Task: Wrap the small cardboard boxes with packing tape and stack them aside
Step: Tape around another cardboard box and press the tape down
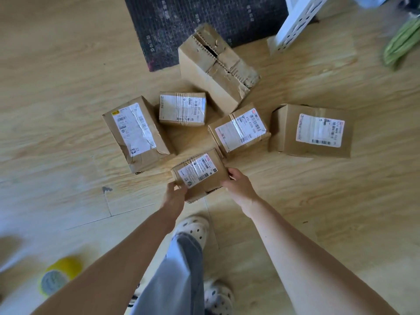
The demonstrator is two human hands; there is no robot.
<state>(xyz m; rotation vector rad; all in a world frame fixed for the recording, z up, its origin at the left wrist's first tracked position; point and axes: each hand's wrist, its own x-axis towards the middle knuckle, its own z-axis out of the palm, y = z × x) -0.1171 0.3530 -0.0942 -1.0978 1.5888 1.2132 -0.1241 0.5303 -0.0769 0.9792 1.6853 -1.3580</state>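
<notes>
Several labelled cardboard boxes lie on the wooden floor [68, 87]. The nearest small box [200, 173] sits between my hands: my left hand [173, 196] grips its left lower corner and my right hand [238, 185] holds its right side. Beyond it lie a long box [136, 133] at the left, a small box [183, 109], a taped box [239, 129] and a wider box [311, 130] at the right. A larger torn box [216, 64] stands behind them. A yellow roll of packing tape [60, 275] lies on the floor at the lower left.
A dark mat [170, 23] covers the floor at the back. A white perforated rack leg [293, 21] stands at the upper right, with green stalks [402, 44] beside it. My feet in white clogs [197, 228] stand just below the held box.
</notes>
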